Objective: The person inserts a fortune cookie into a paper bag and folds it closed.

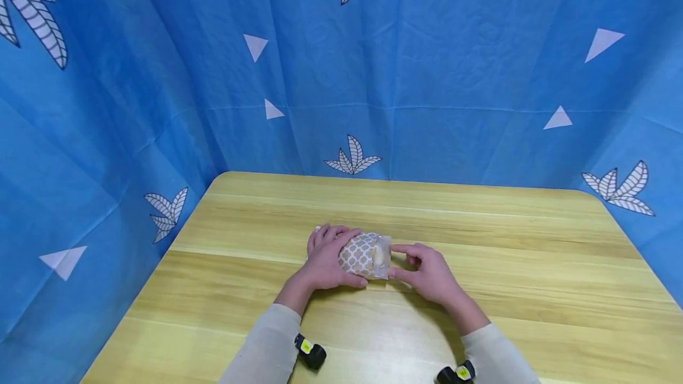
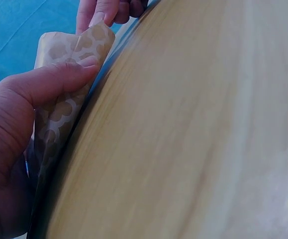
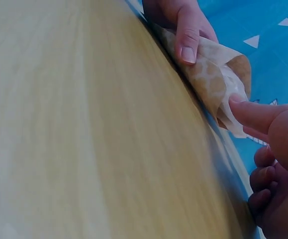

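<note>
A small parcel in brown-and-white patterned paper [image 1: 358, 255] lies on the table, a whitish flap [image 1: 382, 258] at its right end. My left hand [image 1: 326, 261] grips the parcel's left part, fingers over the far side and thumb along the near side. At the right end, my right hand [image 1: 431, 274] holds the flap edge between thumb and index finger, its other fingers curled in. The right wrist view shows the right thumb [image 3: 255, 115] against the whitish inner layer [image 3: 231, 89]. What the paper wraps is hidden.
The wood-grain table [image 1: 507, 242] spreads around the parcel on all sides. A blue curtain [image 1: 453, 64] with white leaves and triangles hangs behind the table and along its sides. Black wrist cameras [image 1: 311, 353] sit on both sleeves.
</note>
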A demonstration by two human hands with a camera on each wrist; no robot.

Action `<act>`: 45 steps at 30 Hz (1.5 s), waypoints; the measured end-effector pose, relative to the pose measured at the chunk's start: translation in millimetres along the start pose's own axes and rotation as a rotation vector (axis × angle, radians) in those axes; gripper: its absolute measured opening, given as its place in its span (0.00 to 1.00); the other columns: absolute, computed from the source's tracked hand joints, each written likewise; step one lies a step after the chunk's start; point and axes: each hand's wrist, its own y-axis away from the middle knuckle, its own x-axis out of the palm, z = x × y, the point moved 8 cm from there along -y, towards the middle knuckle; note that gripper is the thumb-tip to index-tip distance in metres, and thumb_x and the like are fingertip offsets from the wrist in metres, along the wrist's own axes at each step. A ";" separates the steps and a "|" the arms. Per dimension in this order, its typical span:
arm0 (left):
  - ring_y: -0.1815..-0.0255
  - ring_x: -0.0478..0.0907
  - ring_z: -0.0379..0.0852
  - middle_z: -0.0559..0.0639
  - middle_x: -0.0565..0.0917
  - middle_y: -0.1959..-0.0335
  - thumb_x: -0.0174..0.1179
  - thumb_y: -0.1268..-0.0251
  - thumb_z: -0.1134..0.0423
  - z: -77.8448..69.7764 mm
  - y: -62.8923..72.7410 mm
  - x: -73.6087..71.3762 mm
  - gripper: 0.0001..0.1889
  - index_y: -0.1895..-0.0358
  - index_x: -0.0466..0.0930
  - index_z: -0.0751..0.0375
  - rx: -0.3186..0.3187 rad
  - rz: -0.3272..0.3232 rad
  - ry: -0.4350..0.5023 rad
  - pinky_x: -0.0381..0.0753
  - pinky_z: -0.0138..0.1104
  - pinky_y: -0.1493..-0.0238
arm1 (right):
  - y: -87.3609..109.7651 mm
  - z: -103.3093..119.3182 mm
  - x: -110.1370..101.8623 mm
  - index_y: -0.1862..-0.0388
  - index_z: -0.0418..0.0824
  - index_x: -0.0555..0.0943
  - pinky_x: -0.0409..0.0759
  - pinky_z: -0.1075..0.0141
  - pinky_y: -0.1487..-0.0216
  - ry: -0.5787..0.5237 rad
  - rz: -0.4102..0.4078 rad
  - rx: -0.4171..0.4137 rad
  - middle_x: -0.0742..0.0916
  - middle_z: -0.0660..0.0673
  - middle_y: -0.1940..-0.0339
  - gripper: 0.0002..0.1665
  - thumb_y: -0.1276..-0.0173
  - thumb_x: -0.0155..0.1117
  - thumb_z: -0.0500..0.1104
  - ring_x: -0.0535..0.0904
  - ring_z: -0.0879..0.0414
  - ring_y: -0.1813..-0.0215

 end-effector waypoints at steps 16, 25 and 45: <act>0.24 0.43 0.65 0.52 0.65 0.30 0.79 0.66 0.36 -4.0 0.2 -1.2 0.56 0.25 0.66 0.44 0.008 0.008 0.020 0.32 0.57 0.28 | -1.2 -3.3 6.5 0.45 0.38 0.86 0.66 0.65 0.72 -0.018 -0.020 0.045 0.71 0.49 0.77 0.29 0.45 0.81 0.45 0.66 0.55 0.71; 0.24 0.43 0.65 0.53 0.65 0.30 0.78 0.65 0.36 -10.2 -1.8 0.2 0.56 0.24 0.65 0.43 0.012 0.031 0.011 0.32 0.58 0.28 | -3.2 -0.1 9.4 0.41 0.39 0.84 0.65 0.66 0.73 -0.047 0.012 0.037 0.70 0.49 0.78 0.31 0.43 0.80 0.46 0.66 0.55 0.72; 0.26 0.50 0.60 0.52 0.67 0.33 0.79 0.63 0.38 -19.0 -2.8 3.6 0.55 0.24 0.65 0.43 0.030 0.037 0.002 0.38 0.58 0.28 | -11.1 9.4 14.4 0.45 0.37 0.86 0.64 0.68 0.75 -0.101 0.054 0.069 0.70 0.52 0.80 0.26 0.45 0.78 0.37 0.65 0.57 0.74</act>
